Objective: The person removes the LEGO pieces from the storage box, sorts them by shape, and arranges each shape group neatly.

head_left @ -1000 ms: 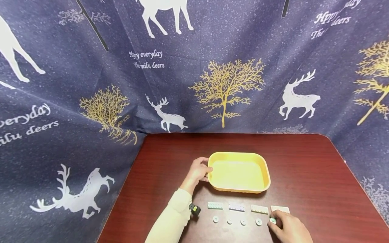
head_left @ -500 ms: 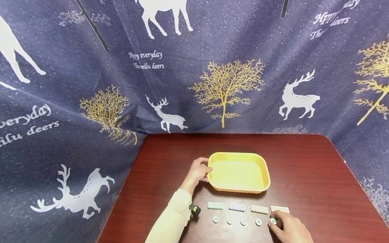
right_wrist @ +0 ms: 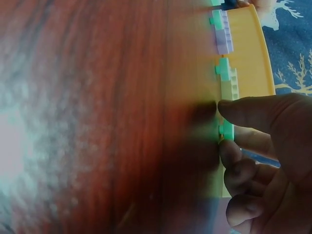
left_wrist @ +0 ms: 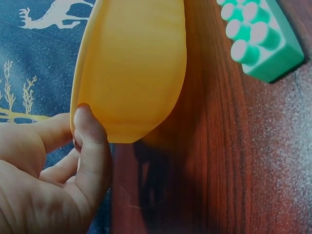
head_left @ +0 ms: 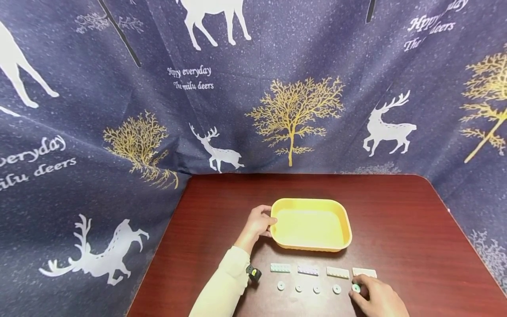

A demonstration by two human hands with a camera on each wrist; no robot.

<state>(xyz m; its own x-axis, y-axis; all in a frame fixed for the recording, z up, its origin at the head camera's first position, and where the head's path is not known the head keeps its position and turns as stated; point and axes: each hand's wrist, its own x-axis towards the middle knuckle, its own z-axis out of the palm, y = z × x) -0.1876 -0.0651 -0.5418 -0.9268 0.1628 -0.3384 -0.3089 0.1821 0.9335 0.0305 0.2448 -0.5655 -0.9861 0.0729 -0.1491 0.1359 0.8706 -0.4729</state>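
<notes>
Left hand (head_left: 259, 222) grips the tray (head_left: 343, 215) rim, steadying it on the counter (head_left: 396, 211); right hand (head_left: 376, 297) pinches a green disc (head_left: 356, 288), rightmost of the front row.

Makeshift home recording nook: deer-print cloth backdrop (head_left: 253, 88) draped behind wooden table (head_left: 396, 229).

Left arm (head_left: 223, 286) is clad in a cream, pale yellowish long sleeve (head_left: 229, 275) reaching the wrist. A small black device with a yellow-green mark (head_left: 254, 273) is worn at that wrist. Both the left hand (head_left: 259, 222) and the right hand (head_left: 376, 299) are bare; no rings or gloves are seen.
</notes>
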